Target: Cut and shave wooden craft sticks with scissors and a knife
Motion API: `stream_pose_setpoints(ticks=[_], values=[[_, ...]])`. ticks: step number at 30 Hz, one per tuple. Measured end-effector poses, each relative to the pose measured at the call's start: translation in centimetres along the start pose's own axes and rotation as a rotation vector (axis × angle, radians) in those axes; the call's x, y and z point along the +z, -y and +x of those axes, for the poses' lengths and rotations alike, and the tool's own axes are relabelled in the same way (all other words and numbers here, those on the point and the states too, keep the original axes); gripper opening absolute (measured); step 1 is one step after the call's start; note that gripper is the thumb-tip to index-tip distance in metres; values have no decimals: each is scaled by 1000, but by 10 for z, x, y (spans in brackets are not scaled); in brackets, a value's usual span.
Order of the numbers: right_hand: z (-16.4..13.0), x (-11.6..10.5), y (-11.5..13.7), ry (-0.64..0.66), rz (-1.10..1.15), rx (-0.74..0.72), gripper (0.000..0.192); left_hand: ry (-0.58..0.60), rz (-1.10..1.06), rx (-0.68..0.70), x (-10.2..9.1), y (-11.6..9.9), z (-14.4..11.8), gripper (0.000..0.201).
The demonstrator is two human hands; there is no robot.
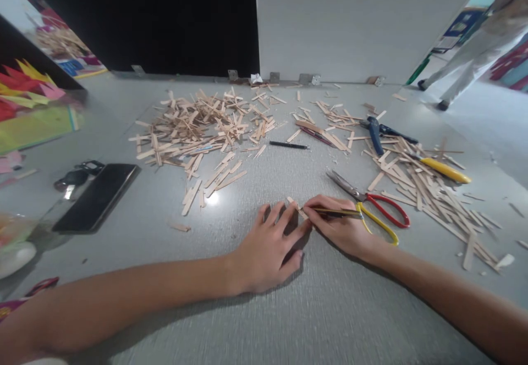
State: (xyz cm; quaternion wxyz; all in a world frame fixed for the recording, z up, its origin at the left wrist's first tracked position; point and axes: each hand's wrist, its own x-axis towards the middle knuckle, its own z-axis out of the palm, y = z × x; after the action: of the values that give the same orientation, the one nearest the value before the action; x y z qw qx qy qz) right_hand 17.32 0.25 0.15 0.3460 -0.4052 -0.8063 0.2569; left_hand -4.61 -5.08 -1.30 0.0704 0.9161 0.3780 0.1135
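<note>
Hands close together on grey textured tabletop [330,310]: left hand [268,249] flat, pinning thin wooden stick [293,204]; right hand [340,225] pinching slim pencil [336,211] against it.

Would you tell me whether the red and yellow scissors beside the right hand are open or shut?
Shut: the scissors lie flat on the table, their blades together in a single point.

stick pile [198,126] behind left hand [268,252] | scissors [371,205] just right of right hand [340,225] | phone [97,197] far left (on counter [330,310]) | pliers [377,134] behind scissors
</note>
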Motion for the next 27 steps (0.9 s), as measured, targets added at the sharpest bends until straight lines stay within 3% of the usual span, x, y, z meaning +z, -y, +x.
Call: stream_pose_setpoints(ticks=[8, 27], values=[[7, -8, -5, 151, -1, 49, 32, -32, 3, 113, -2, 10, 6, 65], [11, -11, 1, 190, 24, 153, 39, -49, -30, 133, 3, 12, 3, 65]])
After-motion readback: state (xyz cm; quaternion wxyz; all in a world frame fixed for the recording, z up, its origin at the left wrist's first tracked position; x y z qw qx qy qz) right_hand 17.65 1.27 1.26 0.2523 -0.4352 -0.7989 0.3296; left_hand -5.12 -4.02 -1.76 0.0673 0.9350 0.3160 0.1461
